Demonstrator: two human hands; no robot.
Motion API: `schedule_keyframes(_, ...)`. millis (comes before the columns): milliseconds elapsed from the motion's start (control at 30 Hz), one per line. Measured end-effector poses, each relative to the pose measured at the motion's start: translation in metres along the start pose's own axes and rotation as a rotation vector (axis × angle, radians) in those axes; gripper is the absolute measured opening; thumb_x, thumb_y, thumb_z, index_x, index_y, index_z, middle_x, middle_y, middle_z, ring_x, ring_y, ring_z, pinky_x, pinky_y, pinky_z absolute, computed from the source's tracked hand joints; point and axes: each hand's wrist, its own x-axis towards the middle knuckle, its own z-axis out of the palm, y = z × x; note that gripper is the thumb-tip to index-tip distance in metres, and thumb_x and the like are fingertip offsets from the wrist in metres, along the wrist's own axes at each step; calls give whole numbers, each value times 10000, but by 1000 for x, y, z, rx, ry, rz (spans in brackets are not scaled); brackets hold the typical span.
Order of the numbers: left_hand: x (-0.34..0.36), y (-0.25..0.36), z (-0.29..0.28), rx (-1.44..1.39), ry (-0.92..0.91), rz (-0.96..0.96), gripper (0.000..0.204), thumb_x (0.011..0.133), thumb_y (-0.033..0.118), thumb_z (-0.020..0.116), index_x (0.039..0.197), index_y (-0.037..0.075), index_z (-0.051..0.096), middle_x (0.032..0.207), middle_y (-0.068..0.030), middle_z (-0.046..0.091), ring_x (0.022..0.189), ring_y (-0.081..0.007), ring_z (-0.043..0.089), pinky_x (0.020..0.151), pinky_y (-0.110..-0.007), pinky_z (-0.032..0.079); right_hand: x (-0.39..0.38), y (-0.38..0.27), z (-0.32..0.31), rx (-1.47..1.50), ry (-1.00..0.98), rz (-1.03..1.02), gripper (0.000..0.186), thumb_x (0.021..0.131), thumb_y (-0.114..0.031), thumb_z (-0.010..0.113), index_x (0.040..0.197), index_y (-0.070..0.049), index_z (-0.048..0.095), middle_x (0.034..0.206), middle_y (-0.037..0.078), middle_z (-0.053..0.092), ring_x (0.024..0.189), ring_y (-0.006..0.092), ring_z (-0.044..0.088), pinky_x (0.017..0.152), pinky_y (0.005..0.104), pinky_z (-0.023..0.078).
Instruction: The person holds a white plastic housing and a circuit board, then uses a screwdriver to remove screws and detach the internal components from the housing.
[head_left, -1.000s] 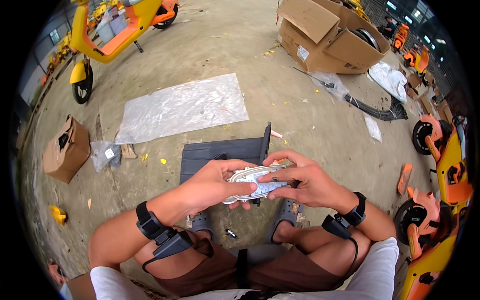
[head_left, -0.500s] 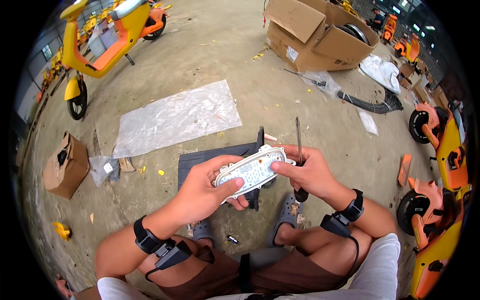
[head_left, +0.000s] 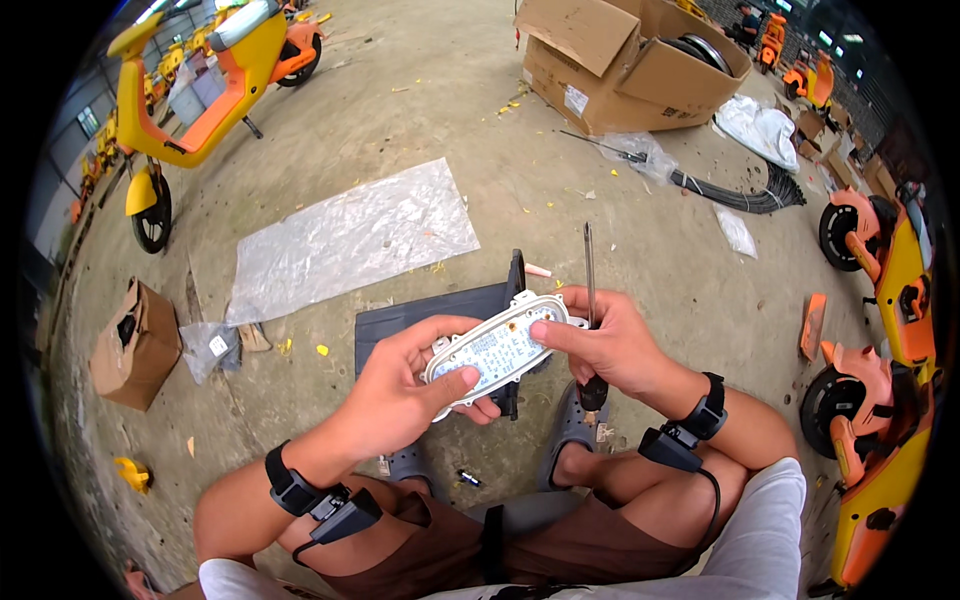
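A white oval housing with a printed circuit board (head_left: 497, 352) inside is held up between both hands, its board side facing me. My left hand (head_left: 400, 370) closes on its left end, thumb on the board and fingers underneath. My right hand (head_left: 615, 345) grips the other end, thumb pressing the board's upper right. The same right hand also keeps a screwdriver (head_left: 590, 265), shaft pointing away and dark handle below the palm. Beneath the housing lies a black panel-like part (head_left: 400, 325), partly hidden by my hands and the housing.
A clear plastic sheet (head_left: 360, 225) lies ahead on the concrete floor. Cardboard boxes stand at the left (head_left: 137, 345) and far right (head_left: 625, 80). A bundle of black cables (head_left: 735, 195) is nearby. Yellow scooters line the right (head_left: 890, 300); another scooter (head_left: 190, 110) stands far left.
The view has shifted slightly. Both hands still hold the housing, and the screwdriver remains in my right hand, its handle showing a little more below the palm.
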Motion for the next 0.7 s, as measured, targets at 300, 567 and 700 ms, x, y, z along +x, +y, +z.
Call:
schedule_keyframes(300, 3, -3, 4, -30, 58, -26, 346, 930, 5, 557, 1253, -56, 448, 1049, -181, 640, 797, -243, 690, 677, -341, 604, 0, 0, -3, 74, -39, -12, 294, 870, -219, 712, 1070, -17, 638, 690, -12, 618, 458, 21, 468, 404, 188, 341)
schedule_keyframes(567, 2, -2, 4, 16, 28, 17, 346, 930, -6, 549, 1256, -52, 442, 1052, -170, 631, 828, -220, 683, 695, -330, 603, -2, -2, -3, 55, 2, 5, 258, 848, -179, 730, 1027, -7, 659, 694, 0, 628, 461, 30, 471, 411, 196, 347)
schedule_keyframes(700, 0, -2, 5, 10, 16, 14, 356, 932, -6, 544, 1266, -44, 427, 1062, -167, 624, 832, -218, 681, 706, -320, 598, -2, -5, -2, 37, 6, 2, 302, 842, -211, 743, 1053, -11, 663, 697, -17, 625, 474, 17, 459, 417, 184, 333)
